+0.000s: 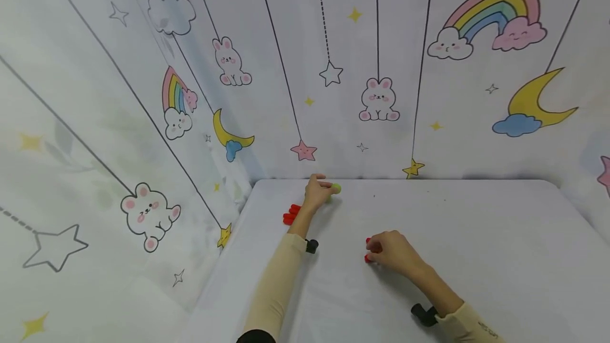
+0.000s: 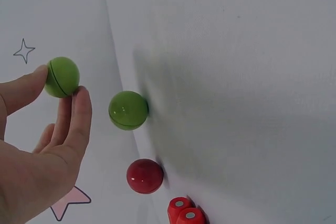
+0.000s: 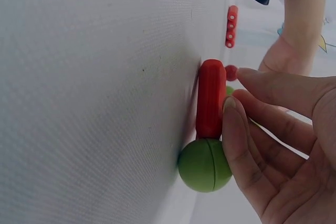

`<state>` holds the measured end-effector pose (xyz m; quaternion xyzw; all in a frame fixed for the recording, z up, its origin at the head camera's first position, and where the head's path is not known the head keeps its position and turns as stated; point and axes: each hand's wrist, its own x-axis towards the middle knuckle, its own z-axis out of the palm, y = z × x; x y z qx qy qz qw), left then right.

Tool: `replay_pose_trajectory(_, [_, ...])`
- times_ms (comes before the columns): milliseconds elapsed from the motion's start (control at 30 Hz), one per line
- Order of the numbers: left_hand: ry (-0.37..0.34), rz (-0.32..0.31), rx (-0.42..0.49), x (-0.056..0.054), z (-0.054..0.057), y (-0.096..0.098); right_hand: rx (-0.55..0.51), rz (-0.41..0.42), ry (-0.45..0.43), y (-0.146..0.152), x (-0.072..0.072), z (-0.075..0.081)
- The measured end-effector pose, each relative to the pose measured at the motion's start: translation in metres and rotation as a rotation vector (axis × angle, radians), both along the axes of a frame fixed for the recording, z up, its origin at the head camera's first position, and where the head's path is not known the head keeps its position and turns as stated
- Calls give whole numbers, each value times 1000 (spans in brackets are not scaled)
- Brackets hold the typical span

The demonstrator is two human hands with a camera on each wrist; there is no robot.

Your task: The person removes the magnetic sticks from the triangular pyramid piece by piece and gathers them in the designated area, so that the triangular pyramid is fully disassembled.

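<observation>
My left hand (image 1: 318, 192) reaches to the far edge of the table. Its thumb and fingertips pinch a green ball (image 2: 63, 77) with a dark seam, seen best in the left wrist view. Beside that hand a second green ball (image 2: 128, 110) and a red ball (image 2: 145, 176) rest on the tabletop. Nearer the table's middle, my right hand (image 1: 395, 253) is loosely bent beside a red stick (image 3: 211, 98), its thumb right at the stick's side. Another green ball (image 3: 205, 165) sits against the stick's end. From the head view, only bits of red show past the right fingers.
Several red sticks (image 1: 292, 215) lie together by my left wrist. The white table (image 1: 476, 237) ends at the back against a hanging cloth (image 1: 267, 120) printed with rabbits, stars and rainbows. A small black device (image 1: 423, 315) is strapped at my right wrist.
</observation>
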<state>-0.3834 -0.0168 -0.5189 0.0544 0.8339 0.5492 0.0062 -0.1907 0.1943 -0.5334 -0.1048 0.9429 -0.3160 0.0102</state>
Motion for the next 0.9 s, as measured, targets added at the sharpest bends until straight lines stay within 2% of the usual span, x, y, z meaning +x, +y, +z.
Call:
replay_pose_trajectory(200, [48, -23, -56, -6, -2, 3, -2, -1, 2, 0, 1, 1])
replay_pose_trajectory(533, [49, -74, -108, -10, -1, 17, -24, 51, 71, 3, 1, 0])
replay_pose_trajectory(733, [54, -85, -162, -17, -6, 25, -30, 51, 69, 3, 2, 1])
replay_pose_trajectory(900, [42, -100, -221, -16, -8, 30, -35, 46, 66, 3, 4, 3])
